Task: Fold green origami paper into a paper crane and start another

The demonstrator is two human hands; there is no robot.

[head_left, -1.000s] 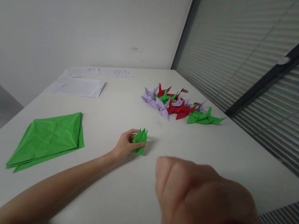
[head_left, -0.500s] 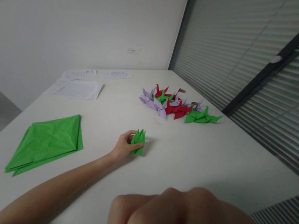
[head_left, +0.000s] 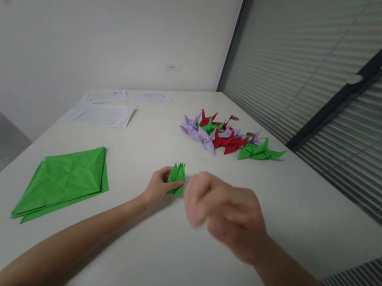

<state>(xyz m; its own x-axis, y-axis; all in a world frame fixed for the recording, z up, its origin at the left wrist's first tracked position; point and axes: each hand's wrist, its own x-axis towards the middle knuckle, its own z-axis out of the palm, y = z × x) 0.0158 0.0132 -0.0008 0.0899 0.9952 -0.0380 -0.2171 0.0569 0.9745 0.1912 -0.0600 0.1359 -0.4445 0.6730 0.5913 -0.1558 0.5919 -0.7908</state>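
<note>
My left hand [head_left: 161, 185] is closed on a small folded green origami piece [head_left: 175, 179], thumb across its front, with several pointed tips sticking up. The piece stands on or just over the white table; I cannot tell which. Close to its right, nearer to me, my right hand [head_left: 225, 211] hangs in the air with its fingers curled. Motion smears those fingertips, so whether anything is between them cannot be made out. A gap shows between the right hand and the green piece.
A stack of creased green paper sheets [head_left: 67, 176] lies on the left of the white table [head_left: 136, 260]. Several finished red, lilac and green paper cranes [head_left: 227, 141] are grouped at the back right. Printed papers [head_left: 101, 114] lie at the back left. Blinds [head_left: 295, 77] line the right side.
My right hand has moved forward from close to the camera to near the green piece. My left hand still holds that piece in about the same place. The view has shifted slightly.
</note>
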